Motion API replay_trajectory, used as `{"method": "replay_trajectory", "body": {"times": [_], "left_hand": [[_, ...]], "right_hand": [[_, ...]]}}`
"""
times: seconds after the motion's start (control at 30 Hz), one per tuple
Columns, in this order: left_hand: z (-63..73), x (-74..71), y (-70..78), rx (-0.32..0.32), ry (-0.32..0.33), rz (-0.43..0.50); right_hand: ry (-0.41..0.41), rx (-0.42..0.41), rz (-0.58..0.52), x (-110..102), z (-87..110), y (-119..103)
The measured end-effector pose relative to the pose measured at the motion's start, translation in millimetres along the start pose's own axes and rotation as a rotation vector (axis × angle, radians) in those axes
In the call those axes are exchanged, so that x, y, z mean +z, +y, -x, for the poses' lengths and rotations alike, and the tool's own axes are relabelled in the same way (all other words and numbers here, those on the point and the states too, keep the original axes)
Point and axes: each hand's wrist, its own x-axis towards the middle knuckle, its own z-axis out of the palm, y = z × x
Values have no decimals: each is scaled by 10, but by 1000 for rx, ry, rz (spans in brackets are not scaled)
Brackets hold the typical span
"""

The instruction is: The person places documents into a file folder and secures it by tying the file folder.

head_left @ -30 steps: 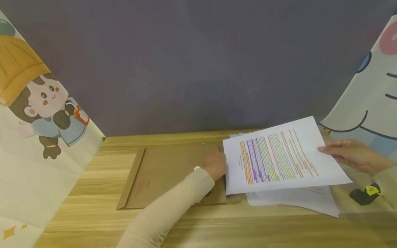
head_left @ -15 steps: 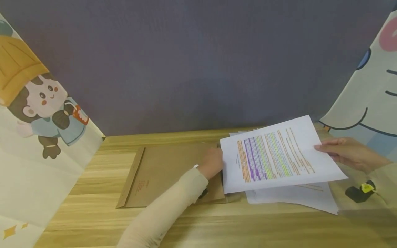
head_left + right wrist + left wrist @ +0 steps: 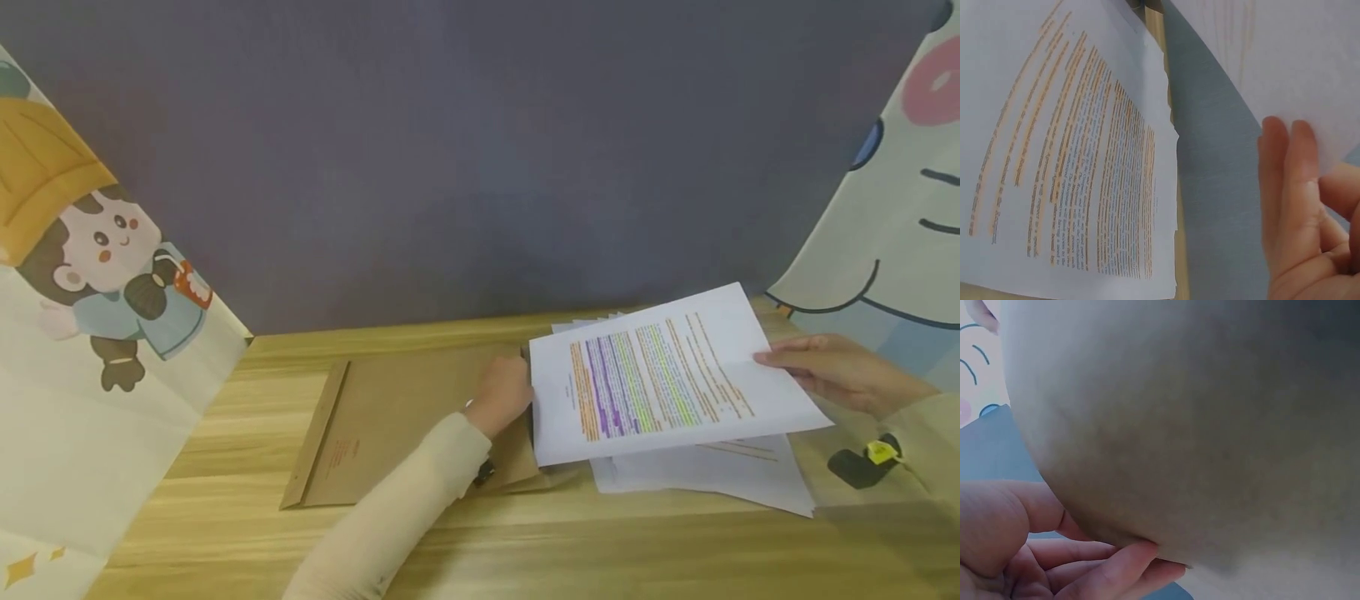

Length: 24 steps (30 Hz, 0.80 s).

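Observation:
A brown kraft envelope (image 3: 405,408) lies on the wooden table, its folded flap at the left. My left hand (image 3: 501,396) is at its right end, and in the left wrist view the fingertips (image 3: 1141,553) pinch the edge of the brown paper. A printed sheet (image 3: 652,375) with orange, purple and green highlighting is held raised by my right hand (image 3: 847,371), thumb on top and fingers beneath. Its left edge meets or overlaps the envelope's right end; which one I cannot tell. Below it rests a pile of papers (image 3: 720,471), partly hidden.
A dark grey panel (image 3: 450,167) stands behind the wooden table (image 3: 225,417). Cartoon-printed walls flank it at left (image 3: 97,433) and right (image 3: 900,233). A black device (image 3: 858,468) with a yellow tag is by my right wrist.
My right hand and the raised sheet have shifted slightly left. My left hand has also drifted a little left at the envelope's end, still gripping it.

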Motion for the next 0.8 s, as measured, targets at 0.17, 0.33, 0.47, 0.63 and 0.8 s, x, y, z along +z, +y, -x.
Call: {"method": "replay_trajectory", "body": {"times": [0.17, 0.33, 0.47, 0.63, 0.8], "left_hand": [[19, 7, -34, -10, 19, 70], [48, 1, -42, -18, 16, 125], [58, -22, -33, -13, 12, 123], [65, -55, -18, -9, 13, 95], [63, -56, -15, -6, 11, 88]], "right_hand": [[-34, 1, -54, 9, 2, -16], [-57, 12, -90, 11, -4, -17], [-64, 20, -72, 20, -9, -18], [-60, 28, -50, 49, -34, -5], [-77, 28, -67, 33, -46, 13]]}}
